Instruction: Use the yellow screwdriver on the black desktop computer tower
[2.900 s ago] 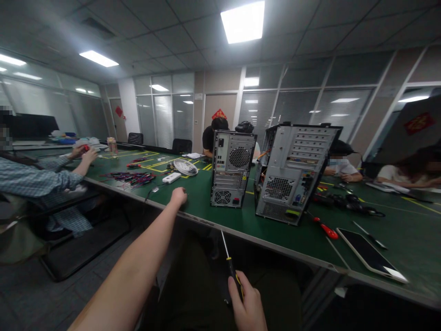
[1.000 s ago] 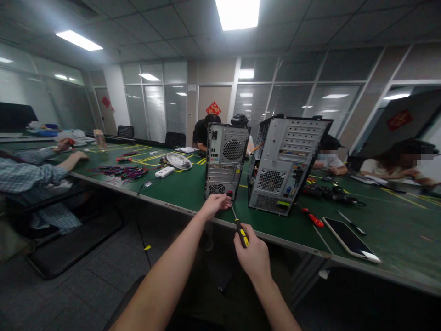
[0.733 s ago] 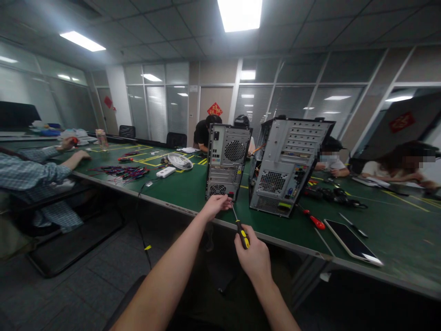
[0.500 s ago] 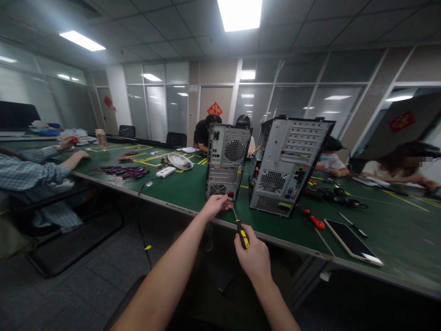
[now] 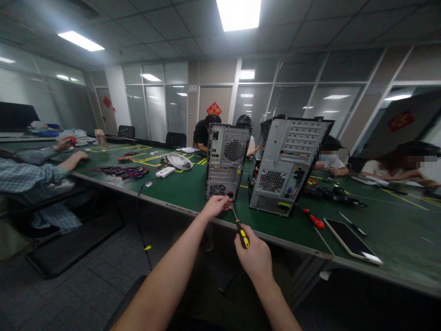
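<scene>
In the head view my right hand [image 5: 255, 255] is wrapped round the black and yellow handle of a screwdriver [image 5: 243, 235], its thin shaft pointing up and to the left. My left hand [image 5: 216, 207] is at the shaft's tip with its fingertips pinched together; anything between them is too small to make out. Just behind those fingers stands a grey computer tower [image 5: 225, 172], its back panel with fan grilles and ports facing me. To its right, a second, larger computer tower [image 5: 287, 170] stands upright, also with its back towards me.
The green table [image 5: 186, 195] carries a red-handled screwdriver [image 5: 314, 219], a phone [image 5: 352, 240], a pen-like tool [image 5: 353, 224] and black cables [image 5: 339, 196] at right. Leftward lie coloured wires [image 5: 122, 173], a white device [image 5: 166, 172] and a white round basket-like object [image 5: 179, 161]. Several people sit around.
My hands and the screwdriver stay almost in place, with only a slight shift of the view. At far right a person's hand has moved a little.
</scene>
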The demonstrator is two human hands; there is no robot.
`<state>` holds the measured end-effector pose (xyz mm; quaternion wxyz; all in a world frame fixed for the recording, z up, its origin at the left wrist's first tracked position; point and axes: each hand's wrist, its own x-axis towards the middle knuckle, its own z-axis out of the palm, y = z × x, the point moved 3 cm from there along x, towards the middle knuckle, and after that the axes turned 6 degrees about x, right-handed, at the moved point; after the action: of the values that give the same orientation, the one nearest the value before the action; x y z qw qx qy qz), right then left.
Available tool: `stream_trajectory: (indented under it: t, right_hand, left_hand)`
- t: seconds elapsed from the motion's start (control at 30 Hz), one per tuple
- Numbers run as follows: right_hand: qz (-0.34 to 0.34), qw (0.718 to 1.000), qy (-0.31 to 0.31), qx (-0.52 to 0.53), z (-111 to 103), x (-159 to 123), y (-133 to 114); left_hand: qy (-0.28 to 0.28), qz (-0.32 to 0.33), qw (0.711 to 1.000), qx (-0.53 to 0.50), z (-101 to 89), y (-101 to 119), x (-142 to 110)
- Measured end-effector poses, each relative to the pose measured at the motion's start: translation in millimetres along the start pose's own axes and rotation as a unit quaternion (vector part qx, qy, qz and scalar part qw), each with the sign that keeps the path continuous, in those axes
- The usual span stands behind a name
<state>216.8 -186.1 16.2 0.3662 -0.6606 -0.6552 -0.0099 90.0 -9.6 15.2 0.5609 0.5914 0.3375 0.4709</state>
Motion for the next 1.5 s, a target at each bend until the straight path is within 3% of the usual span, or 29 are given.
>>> stream_trajectory:
  t: [0.37, 0.87, 1.0, 1.5]
  right_hand:
    - [0.011, 0.999, 0.0, 0.05, -4.7, 5.0, 1.0]
    - [0.006, 1.0, -0.011, 0.014, 2.8, 20.1, -3.5]
    - [-0.002, 1.0, -0.011, -0.002, 6.1, 24.4, -3.0]
    - [0.018, 0.999, -0.019, -0.026, 13.5, 31.2, 1.9]
  left_hand:
    - [0.005, 0.018, 0.999, 0.045, 2.1, 0.0, 0.1]
    - [0.07, 0.028, 0.994, 0.078, -1.7, -9.4, 6.6]
    - [0.083, 0.013, 0.993, 0.08, -1.7, -10.6, 8.7]
    - [0.047, -0.062, 0.991, 0.113, 5.7, 0.0, 13.2]
